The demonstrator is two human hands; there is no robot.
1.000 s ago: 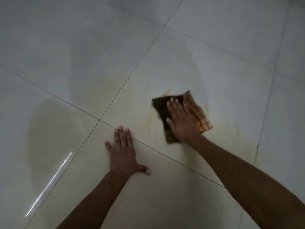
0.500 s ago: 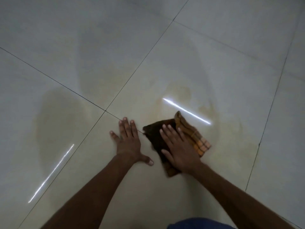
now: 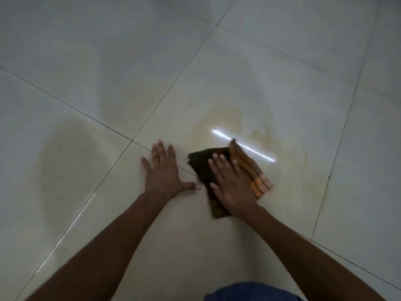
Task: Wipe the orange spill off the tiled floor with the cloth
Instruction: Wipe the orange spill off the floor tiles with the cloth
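Orange-tinged spill (image 3: 225,118) stains the pale tiled floor (image 3: 282,61) just beyond the cloth (image 3: 201,166). Right hand (image 3: 232,187) presses flat, fingers straight, on the cloth. Left hand (image 3: 165,172) rests splayed on the tile beside it.

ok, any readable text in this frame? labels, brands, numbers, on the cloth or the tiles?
None to read.
The cloth under the right hand shows only a dark part and orange checks, with no label or print.
The tiled floor is plain; the bright streak is a light reflection, not a mark.
The blue fabric at the bottom edge shows no print.
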